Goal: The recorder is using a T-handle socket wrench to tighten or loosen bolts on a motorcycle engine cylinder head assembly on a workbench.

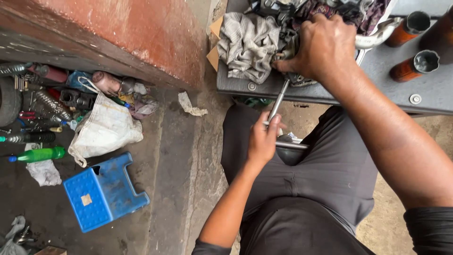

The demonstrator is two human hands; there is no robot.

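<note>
Head camera, looking straight down: a grey metal workbench (330, 92) with flat bolt heads along its edge carries a crumpled, striped grey rag (247, 45), a darker patterned cloth (349, 12) and a greasy metal part (292, 71) half hidden among them. The right hand (323, 47) lies over that part, fingers curled down and closed on it, pressing it against the bench. The left hand (262, 139) is wrapped in a fist around the lower end of a slim, shiny steel wrench (278, 101), whose shaft slants up from the person's lap to meet the part under the right hand; a second steel bar (291, 145) sticks out sideways just beside the fist. Two orange-brown tubes with open metal rims (415, 66) rest on the bench to the right, near a bent chrome pipe (380, 35). On the rough concrete floor to the left stands a blue plastic stool (104, 191) with a dotted top and a small pale square sticker. Just above it lies a wrinkled white bag (104, 130), then a green bottle (40, 154) on its side and a jumble of dark tools under a rust-red ledge (132, 33).
</note>
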